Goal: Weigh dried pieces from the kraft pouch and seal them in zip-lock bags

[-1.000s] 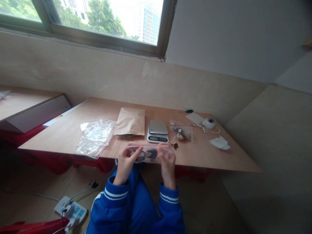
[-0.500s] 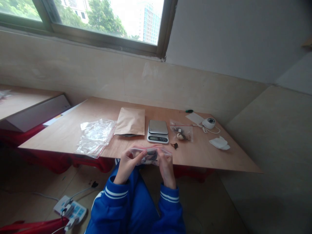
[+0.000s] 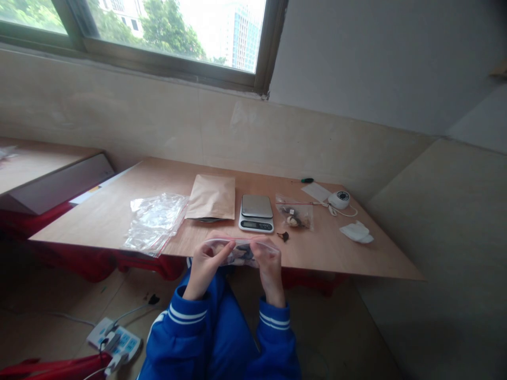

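Observation:
Between my two hands is a clear zip-lock bag (image 3: 241, 255) with a pinkish-red seal strip, holding dark and pale pieces I cannot name. My left hand (image 3: 210, 259) pinches its top edge on the left. At the right end, my right hand (image 3: 268, 262) grips the same edge with closed fingers. The bag is at the table's front edge, above my lap. Just beyond it sits a kitchen scale (image 3: 256, 213) with a bare steel plate. A small dark dried piece (image 3: 283, 236) lies to the right of the scale's front.
Flat clear zip-lock bags (image 3: 154, 221) and a brown paper pouch (image 3: 212, 198) lie left of the scale. Right of it are another filled zip-lock bag (image 3: 295, 215), a white dome camera (image 3: 338, 200) with cable, and crumpled white tissue (image 3: 357, 231). A power strip (image 3: 114, 340) rests on the floor.
My hands have shifted slightly along the bag's top edge, the left thumb moving up towards the seal. Both still hold the bag; the things on the table have not moved.

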Action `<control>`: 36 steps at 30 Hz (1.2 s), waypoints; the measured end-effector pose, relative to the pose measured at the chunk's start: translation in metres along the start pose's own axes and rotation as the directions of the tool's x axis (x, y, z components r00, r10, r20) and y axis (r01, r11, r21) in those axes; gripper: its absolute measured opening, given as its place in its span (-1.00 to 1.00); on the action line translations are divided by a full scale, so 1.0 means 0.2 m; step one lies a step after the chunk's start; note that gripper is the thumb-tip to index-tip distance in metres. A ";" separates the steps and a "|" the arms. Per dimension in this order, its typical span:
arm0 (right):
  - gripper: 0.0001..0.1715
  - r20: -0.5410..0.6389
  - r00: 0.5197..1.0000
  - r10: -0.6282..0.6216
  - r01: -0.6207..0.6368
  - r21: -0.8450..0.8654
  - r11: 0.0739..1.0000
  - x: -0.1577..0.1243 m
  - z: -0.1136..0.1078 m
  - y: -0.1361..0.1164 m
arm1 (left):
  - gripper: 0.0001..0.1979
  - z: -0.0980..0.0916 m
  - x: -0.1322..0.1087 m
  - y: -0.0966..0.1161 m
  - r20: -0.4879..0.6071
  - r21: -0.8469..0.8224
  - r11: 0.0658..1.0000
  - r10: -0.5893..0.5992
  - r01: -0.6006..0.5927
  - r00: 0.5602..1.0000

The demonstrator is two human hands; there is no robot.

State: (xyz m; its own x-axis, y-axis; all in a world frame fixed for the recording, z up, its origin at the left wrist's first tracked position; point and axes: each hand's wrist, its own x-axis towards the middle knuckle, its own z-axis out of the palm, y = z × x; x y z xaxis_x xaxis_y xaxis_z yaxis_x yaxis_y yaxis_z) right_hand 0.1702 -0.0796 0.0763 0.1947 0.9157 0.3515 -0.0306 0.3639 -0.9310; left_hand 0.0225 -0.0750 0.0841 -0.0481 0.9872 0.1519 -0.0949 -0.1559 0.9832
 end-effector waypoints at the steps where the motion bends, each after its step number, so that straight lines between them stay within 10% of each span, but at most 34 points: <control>1: -0.86 -0.005 1.000 -0.013 0.013 -0.004 1.000 0.00 0.00 0.00 | -0.76 0.00 0.00 0.00 0.001 0.010 1.000 0.004 -0.004 1.000; 10: -0.84 -0.076 0.997 0.030 -0.027 0.041 0.999 -0.01 0.03 0.02 | -0.77 0.02 0.00 0.01 -0.072 0.069 0.997 0.052 -0.047 0.996; 18: -0.72 0.104 0.961 0.257 -0.275 0.247 0.929 -0.02 0.02 0.01 | -0.75 -0.01 0.01 0.00 0.084 0.032 0.999 -0.008 0.005 0.996; 36: -0.88 -0.021 0.999 -0.035 0.035 -0.016 0.999 0.00 0.04 0.01 | -0.78 0.06 -0.01 0.05 0.026 -0.058 0.998 -0.039 0.040 0.999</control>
State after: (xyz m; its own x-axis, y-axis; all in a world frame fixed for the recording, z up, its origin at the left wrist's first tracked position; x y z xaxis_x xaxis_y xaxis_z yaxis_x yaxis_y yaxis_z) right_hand 0.1612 -0.0784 0.0756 0.2161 0.8987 0.3818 -0.0081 0.3926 -0.9197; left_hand 0.0337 -0.0774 0.0956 -0.0188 0.9930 0.1163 -0.1542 -0.1178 0.9810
